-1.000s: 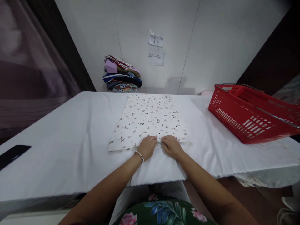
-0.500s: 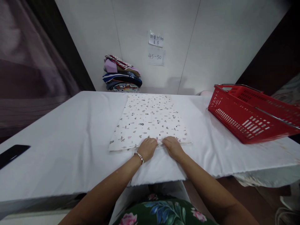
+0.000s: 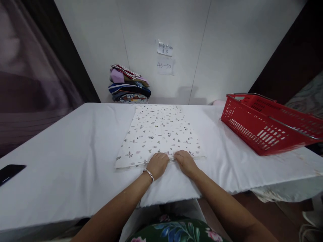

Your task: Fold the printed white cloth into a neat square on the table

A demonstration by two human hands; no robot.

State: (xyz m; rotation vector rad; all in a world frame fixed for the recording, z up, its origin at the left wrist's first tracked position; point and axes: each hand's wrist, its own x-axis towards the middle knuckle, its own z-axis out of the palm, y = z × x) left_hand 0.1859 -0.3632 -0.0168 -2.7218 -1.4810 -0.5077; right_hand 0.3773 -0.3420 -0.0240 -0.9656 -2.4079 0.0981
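Cloth [image 3: 158,134] lies flat mid-way across the table [image 3: 75,151], as before. I see my left hand [image 3: 157,164] and right hand [image 3: 185,162] unmoved, fingers curled, pinching its near edge. Only my view dipped.

Left hand [image 3: 157,164] and right hand [image 3: 185,162] side by side on near edge of cloth [image 3: 158,132], which lies on table [image 3: 75,151]. Basket [image 3: 264,124] well right of hands. Folded pile [image 3: 128,84] behind, far left. Phone [image 3: 10,171] far left.
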